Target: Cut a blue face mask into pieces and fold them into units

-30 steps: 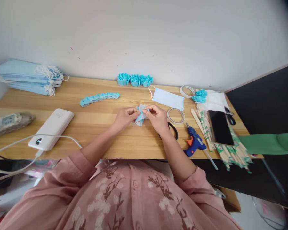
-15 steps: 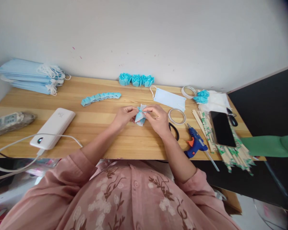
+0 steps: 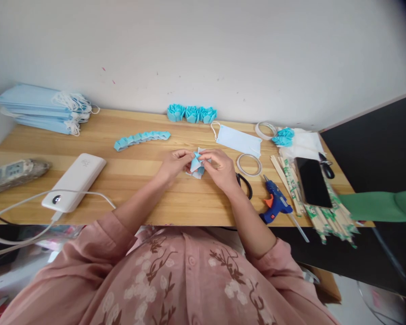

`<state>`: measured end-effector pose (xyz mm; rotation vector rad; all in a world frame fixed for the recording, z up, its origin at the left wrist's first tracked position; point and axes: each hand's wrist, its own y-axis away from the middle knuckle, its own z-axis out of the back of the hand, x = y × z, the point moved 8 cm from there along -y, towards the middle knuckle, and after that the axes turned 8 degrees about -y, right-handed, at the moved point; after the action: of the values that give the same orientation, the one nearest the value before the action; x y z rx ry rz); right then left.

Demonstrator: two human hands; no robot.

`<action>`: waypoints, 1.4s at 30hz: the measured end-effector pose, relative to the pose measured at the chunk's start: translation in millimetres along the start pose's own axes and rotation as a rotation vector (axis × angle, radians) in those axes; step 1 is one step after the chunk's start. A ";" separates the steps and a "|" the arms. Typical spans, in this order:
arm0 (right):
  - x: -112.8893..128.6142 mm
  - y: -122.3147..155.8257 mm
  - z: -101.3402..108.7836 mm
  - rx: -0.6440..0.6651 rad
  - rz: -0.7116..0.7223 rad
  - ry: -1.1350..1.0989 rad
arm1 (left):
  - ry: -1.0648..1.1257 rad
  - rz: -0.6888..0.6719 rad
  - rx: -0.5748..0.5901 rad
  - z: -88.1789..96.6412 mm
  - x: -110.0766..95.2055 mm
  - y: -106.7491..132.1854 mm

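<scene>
Between my two hands, just above the middle of the table, is a small folded piece of light-blue and white mask fabric (image 3: 197, 166). My left hand (image 3: 174, 163) pinches its left side with thumb and forefinger. On the other side my right hand (image 3: 221, 169) pinches its upper right edge. Fingers hide part of the folds. To the upper left lies a curved row of folded blue pieces (image 3: 142, 139). A flat blue face mask (image 3: 239, 140) lies beyond my right hand, and dark scissor handles (image 3: 246, 186) show partly beside my right wrist.
Blue fabric roses (image 3: 192, 113) stand by the wall. Stacked masks (image 3: 37, 106) and a white power bank (image 3: 75, 183) lie left. Rightward are tape rolls (image 3: 249, 164), a blue glue gun (image 3: 274, 198), wrapped chopsticks (image 3: 334, 223), a phone (image 3: 313, 181) and a green object (image 3: 379, 206).
The fabric between my fingers has changed shape: its upper part now folds over into a blue point. Both hands stay in nearly the same place, still pinching.
</scene>
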<state>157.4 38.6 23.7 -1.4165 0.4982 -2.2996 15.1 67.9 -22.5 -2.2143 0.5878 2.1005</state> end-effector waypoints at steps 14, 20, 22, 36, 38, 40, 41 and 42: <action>-3.8 -0.5 -1.3 0.007 -0.033 0.002 | -0.078 -0.070 0.020 -0.7 -4.4 -1.1; -2.3 0.2 0.7 0.041 -0.120 -0.177 | -0.093 -0.102 -0.006 1.1 -3.5 -2.3; -7.6 1.6 3.3 0.007 -0.231 -0.325 | -0.097 -0.107 -0.006 0.6 -3.3 -2.1; -32.0 12.6 -25.2 0.134 -0.562 -0.543 | -0.170 -0.166 -0.057 -1.2 -11.2 2.2; -32.1 13.2 -25.7 0.129 -0.555 -0.535 | -0.172 -0.173 -0.052 -2.4 -10.8 2.8; -33.5 12.7 -23.3 0.104 -0.542 -0.521 | -0.167 -0.187 -0.046 -3.3 -11.3 3.2; -34.5 12.1 -21.3 0.087 -0.536 -0.513 | -0.163 -0.192 -0.046 -3.5 -11.7 3.3; -35.3 11.3 -18.8 0.068 -0.529 -0.505 | -0.158 -0.193 -0.049 -3.5 -11.9 3.4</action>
<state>156.7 48.4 -16.6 -2.1997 -0.1247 -2.1493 17.2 66.7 -9.8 -2.0113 0.3029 2.1825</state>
